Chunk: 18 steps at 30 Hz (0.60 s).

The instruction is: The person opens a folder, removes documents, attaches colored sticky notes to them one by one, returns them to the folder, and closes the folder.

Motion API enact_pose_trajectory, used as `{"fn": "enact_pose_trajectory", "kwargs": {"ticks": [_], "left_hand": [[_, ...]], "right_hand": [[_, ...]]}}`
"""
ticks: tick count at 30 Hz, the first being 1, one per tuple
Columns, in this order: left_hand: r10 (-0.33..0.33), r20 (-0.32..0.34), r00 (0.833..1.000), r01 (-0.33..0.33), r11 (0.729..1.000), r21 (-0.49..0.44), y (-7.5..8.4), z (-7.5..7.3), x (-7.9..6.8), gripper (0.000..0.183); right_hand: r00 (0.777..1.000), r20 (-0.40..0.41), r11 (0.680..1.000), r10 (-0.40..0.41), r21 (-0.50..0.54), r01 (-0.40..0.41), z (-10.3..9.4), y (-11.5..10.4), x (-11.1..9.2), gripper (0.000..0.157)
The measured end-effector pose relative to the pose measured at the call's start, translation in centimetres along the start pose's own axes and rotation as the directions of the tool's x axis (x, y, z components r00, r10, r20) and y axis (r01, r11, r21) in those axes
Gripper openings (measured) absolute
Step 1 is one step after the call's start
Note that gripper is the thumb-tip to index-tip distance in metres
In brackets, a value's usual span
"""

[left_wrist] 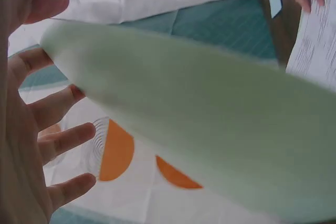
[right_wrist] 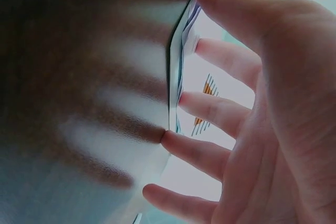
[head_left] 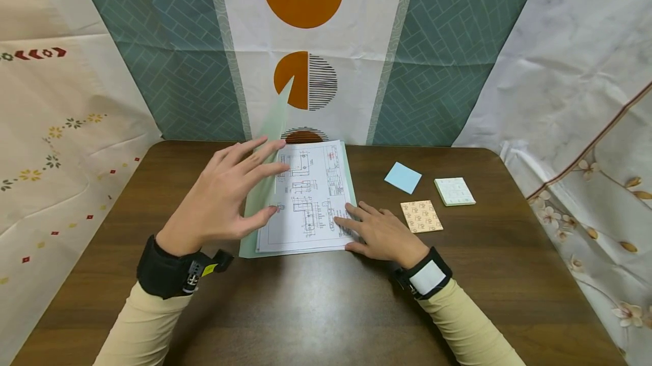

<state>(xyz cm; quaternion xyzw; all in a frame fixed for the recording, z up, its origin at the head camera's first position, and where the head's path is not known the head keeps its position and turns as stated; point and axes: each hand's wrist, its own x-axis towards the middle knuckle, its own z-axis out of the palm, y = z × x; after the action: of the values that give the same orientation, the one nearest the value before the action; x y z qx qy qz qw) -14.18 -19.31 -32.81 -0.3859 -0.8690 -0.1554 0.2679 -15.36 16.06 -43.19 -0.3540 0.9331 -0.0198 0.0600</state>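
Folder [left_wrist: 184, 114], thin and smooth, bears rectangular papers [head_left: 318, 190].

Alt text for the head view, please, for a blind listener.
A person's left hand, fingers spread, is at the lifted cover of a green folder of printed drawings; the right hand rests at their right edge. Farther right on the brown table lie a blue square, tan square and white pad.

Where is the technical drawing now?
In the head view, the drawing lies in the green folder, left of the blue square, right hand at its edge.
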Motion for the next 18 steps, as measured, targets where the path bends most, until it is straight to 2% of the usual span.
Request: {"fn": "enact_pose_trajectory", "kwargs": {"ticks": [3, 9, 11, 13, 15, 18], "left_hand": [[-0.019, -0.027, 0.999, 0.02, 1.0, 0.02, -0.5, -1.2, -0.5, 0.061], [-0.089, -0.126, 0.988, 0.102, 0.99, 0.095, -1.5, -4.4, -1.8, 0.08], [-0.135, -0.144, 0.98, 0.154, 0.98, 0.128, -1.6, -5.4, -2.1, 0.078], [-0.188, -0.149, 0.971, 0.211, 0.966, 0.152, -1.5, -6.3, -2.5, 0.069], [-0.238, -0.141, 0.961, 0.26, 0.951, 0.167, -1.3, -7.1, -2.9, 0.059], [-0.296, -0.131, 0.946, 0.317, 0.929, 0.19, -1.0, -7.9, -3.3, 0.056]], "right_hand": [[1.0, 0.0, 1.0, -0.001, 0.003, 0.001, 0.0, 0.0, 0.0, 0.065], [1.0, 0.008, 1.0, 0.002, 0.01, -0.002, 0.0, -0.1, 0.2, 0.065], [1.0, 0.006, 1.0, 0.004, 0.008, -0.004, 0.0, -0.1, 0.2, 0.065], [1.0, 0.0, 1.0, 0.007, 0.003, -0.007, 0.0, -0.1, 0.2, 0.065], [1.0, -0.005, 1.0, 0.01, 0.002, -0.01, 0.1, -0.1, 0.2, 0.065], [1.0, -0.01, 1.0, 0.011, 0.002, -0.011, 0.1, -0.1, 0.2, 0.065]]}}
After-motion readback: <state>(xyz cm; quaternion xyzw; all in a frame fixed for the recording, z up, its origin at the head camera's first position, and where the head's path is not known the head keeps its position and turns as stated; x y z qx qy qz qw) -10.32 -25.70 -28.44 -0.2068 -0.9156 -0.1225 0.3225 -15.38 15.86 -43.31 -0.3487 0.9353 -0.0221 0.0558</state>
